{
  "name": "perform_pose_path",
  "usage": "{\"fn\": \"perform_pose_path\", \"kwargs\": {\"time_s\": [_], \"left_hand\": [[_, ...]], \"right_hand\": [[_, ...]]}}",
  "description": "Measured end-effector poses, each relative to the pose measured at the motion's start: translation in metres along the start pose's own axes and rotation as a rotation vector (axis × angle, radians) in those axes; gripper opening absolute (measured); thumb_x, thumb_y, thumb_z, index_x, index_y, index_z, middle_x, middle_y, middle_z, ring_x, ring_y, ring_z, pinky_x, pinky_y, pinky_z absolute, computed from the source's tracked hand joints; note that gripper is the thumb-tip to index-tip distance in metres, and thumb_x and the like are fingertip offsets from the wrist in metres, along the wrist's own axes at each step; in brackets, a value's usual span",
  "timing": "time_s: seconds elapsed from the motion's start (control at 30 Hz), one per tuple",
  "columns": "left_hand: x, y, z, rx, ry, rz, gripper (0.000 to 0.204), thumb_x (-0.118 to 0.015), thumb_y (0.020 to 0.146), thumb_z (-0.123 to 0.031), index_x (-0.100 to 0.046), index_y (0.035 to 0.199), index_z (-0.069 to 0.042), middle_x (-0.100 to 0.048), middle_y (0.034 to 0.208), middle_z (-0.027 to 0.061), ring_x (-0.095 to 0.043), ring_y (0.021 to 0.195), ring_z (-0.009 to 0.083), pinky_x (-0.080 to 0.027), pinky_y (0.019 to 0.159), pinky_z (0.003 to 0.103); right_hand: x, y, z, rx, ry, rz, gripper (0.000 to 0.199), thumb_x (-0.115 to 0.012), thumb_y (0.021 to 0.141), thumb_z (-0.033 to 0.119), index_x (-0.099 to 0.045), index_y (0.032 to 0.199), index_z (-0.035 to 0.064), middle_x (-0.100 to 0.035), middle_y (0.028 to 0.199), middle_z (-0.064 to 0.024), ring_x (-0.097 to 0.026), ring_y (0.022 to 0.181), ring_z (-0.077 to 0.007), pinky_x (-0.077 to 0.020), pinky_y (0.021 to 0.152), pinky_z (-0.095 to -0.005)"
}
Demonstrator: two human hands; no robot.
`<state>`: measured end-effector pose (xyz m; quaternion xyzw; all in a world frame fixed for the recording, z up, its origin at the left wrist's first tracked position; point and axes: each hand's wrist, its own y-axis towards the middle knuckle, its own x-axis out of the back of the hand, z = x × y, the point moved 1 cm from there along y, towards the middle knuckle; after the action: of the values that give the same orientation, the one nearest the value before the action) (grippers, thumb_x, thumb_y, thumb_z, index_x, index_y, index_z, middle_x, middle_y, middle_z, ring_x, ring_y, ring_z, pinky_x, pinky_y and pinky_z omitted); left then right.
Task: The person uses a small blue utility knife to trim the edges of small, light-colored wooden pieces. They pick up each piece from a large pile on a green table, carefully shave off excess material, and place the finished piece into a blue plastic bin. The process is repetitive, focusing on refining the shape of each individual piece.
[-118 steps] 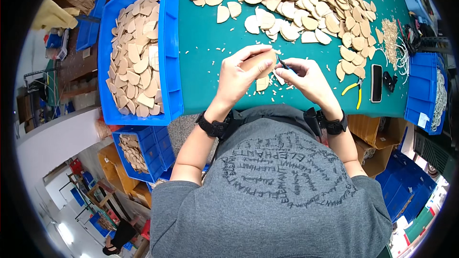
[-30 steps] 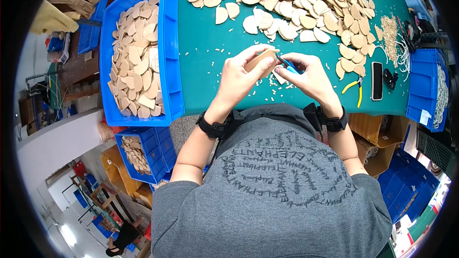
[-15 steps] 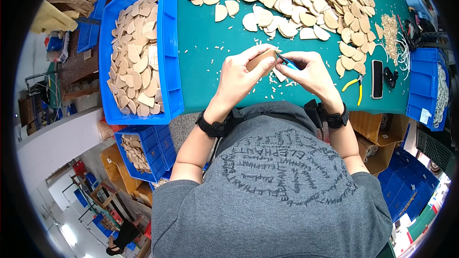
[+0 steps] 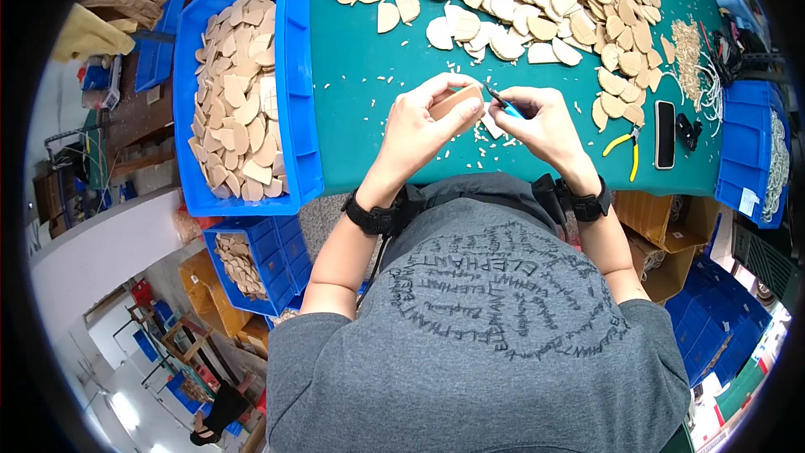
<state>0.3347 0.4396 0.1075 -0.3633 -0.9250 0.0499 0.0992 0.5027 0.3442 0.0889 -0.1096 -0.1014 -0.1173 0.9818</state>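
Note:
Between the thumb and fingers of my left hand (image 4: 429, 120) is a flat tan half-round piece (image 4: 457, 103), tilted up over the table. My right hand (image 4: 543, 122) is closed round a pair of blue-handled cutting pliers (image 4: 510, 109). Their dark jaws point toward the piece's upper right corner, a little apart from it. A pale flat piece (image 4: 492, 124) lies on the green table (image 4: 360, 109) beneath the hands, among small light scraps. Beyond the hands spreads a large heap of similar half-round pieces (image 4: 503, 8).
A blue bin (image 4: 303, 117) full of half-round pieces stands at the left. Yellow-handled pliers (image 4: 621, 151), a phone (image 4: 664, 136) and a pile of thin scraps (image 4: 686, 59) lie to the right. At the far right sits another blue bin (image 4: 742, 138) with pale cord.
My right hand has drawn the pliers slightly right, away from the piece in my left hand. The left hand keeps its hold, with the piece's face turned a little more into view.

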Motion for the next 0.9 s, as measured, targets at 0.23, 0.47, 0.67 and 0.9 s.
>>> {"fn": "perform_pose_path", "kwargs": {"time_s": [0.23, 0.47, 0.67, 0.9], "left_hand": [[0.050, -0.008, -0.001, 0.076, -0.145, -0.292, 0.019, -0.067, 0.085, -0.015, -0.060, 0.072, -0.004, -0.053, 0.057, -0.0033, -0.044, 0.047, 0.0017, -0.030, 0.041, 0.020], [0.200, -0.029, 0.012, -0.269, 1.135, -1.156, 0.031, -0.057, 0.092, -0.038, -0.070, 0.095, -0.009, -0.064, 0.092, 0.0083, -0.056, 0.089, 0.0236, -0.041, 0.085, 0.038], [0.022, 0.041, 0.061, -0.329, 0.895, -0.205, 0.029, -0.069, 0.081, -0.032, -0.067, 0.100, -0.010, -0.057, 0.101, 0.0099, -0.051, 0.099, 0.0275, -0.043, 0.087, 0.038], [-0.055, 0.060, 0.132, -0.137, 0.835, 0.294, 0.035, -0.081, 0.067, -0.027, -0.061, 0.089, -0.008, -0.057, 0.096, 0.0097, -0.052, 0.097, 0.0262, -0.046, 0.078, 0.041]], "right_hand": [[0.008, -0.002, -0.008, -0.082, 0.026, -0.072, 0.016, -0.067, 0.080, 0.015, -0.069, 0.086, 0.0002, -0.057, 0.064, 0.0039, -0.045, 0.057, -0.0014, -0.0340, 0.050, -0.0199], [0.032, -0.013, -0.033, -0.202, -0.036, -0.136, 0.016, -0.068, 0.085, 0.016, -0.067, 0.088, 0.0000, -0.052, 0.065, 0.0074, -0.040, 0.057, 0.0003, -0.0277, 0.049, -0.0181], [0.032, -0.010, -0.030, -0.135, -0.088, -0.202, 0.019, -0.070, 0.080, 0.019, -0.068, 0.086, 0.0004, -0.055, 0.060, 0.0040, -0.043, 0.054, -0.0021, -0.0333, 0.049, -0.0206], [0.031, -0.021, -0.036, -0.159, -0.035, -0.221, 0.019, -0.069, 0.080, 0.017, -0.068, 0.089, -0.0002, -0.061, 0.070, 0.0009, -0.050, 0.062, -0.0031, -0.0396, 0.056, -0.0203]]}}
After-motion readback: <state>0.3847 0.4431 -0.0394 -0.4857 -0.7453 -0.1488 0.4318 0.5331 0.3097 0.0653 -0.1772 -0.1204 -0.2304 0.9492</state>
